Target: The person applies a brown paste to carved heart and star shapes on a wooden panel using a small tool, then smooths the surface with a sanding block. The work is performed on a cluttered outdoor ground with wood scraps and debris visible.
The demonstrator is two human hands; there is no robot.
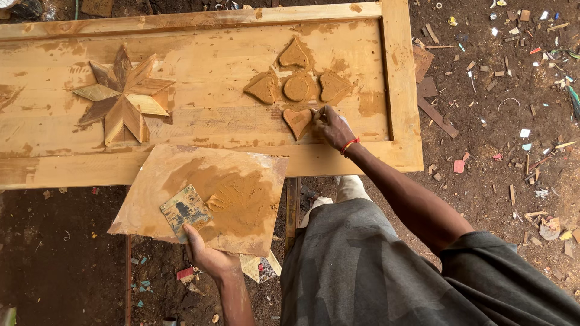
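The right hand, fingers pinched together, presses filler into the lower heart carving (likely mid-filling); the left hand grips the paste board; smoothing seems due next.

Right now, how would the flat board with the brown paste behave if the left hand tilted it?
The board looks stiff and flat, probably light, since the left hand holds one edge. The paste seems thick; it would likely cling, though the small card could slide.

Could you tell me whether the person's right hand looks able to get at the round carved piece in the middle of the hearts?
Probably yes: the right hand rests at the lower heart, right beside the round piece, with nothing between them.
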